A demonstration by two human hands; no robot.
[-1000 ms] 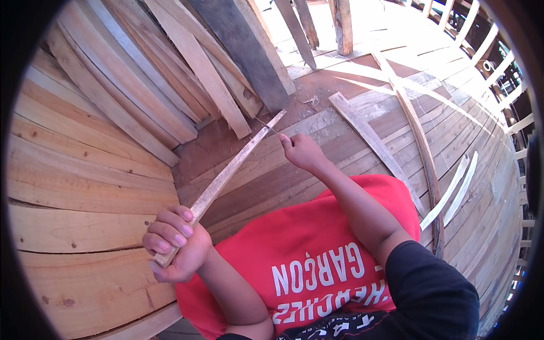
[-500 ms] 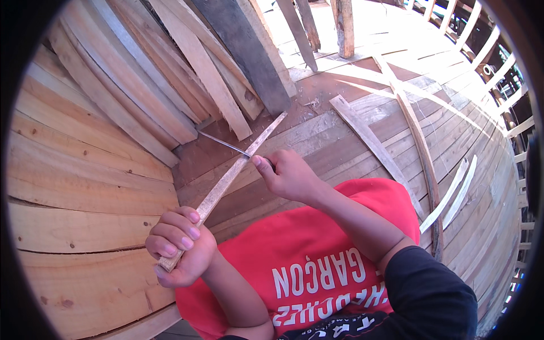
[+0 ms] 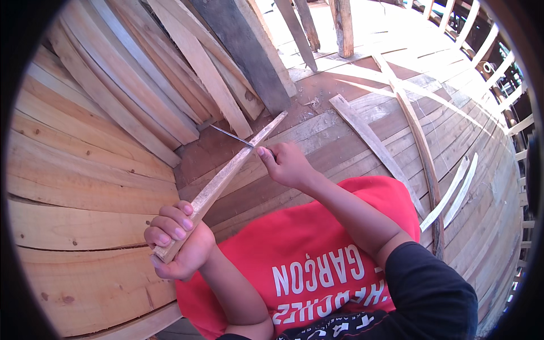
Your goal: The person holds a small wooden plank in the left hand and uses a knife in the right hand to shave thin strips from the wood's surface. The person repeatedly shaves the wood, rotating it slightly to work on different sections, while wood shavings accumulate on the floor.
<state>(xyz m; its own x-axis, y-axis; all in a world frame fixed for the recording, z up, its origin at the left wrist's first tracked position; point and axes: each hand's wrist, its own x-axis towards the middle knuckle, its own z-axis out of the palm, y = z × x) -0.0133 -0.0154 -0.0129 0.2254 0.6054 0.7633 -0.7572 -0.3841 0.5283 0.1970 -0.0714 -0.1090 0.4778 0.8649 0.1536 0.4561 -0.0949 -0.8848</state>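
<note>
My left hand (image 3: 196, 253) is closed around the near end of a long, narrow wooden strip (image 3: 224, 178). The strip slants away to the upper right, its far tip close to the foot of a dark upright plank. My right hand (image 3: 288, 164) grips a knife with a thin metal blade (image 3: 229, 134); most of its handle is hidden in the fist. The blade lies across the strip toward its far end, touching its upper face and pointing to the upper left. A red cloth (image 3: 317, 226) with white lettering covers my lap beneath both forearms.
Planks (image 3: 130, 73) lean against the wooden wall (image 3: 90, 221) at left. The dark upright plank (image 3: 243, 51) stands beyond the strip. On the plank floor at right lie a flat board (image 3: 377, 150), a long curved stick (image 3: 416, 130) and two pale slats (image 3: 462, 190). Shavings (image 3: 311, 102) lie farther off.
The knife has slid a little along the strip toward its far end, my right hand moving up with it. The strip has rolled slightly in my left hand, showing more of its side.
</note>
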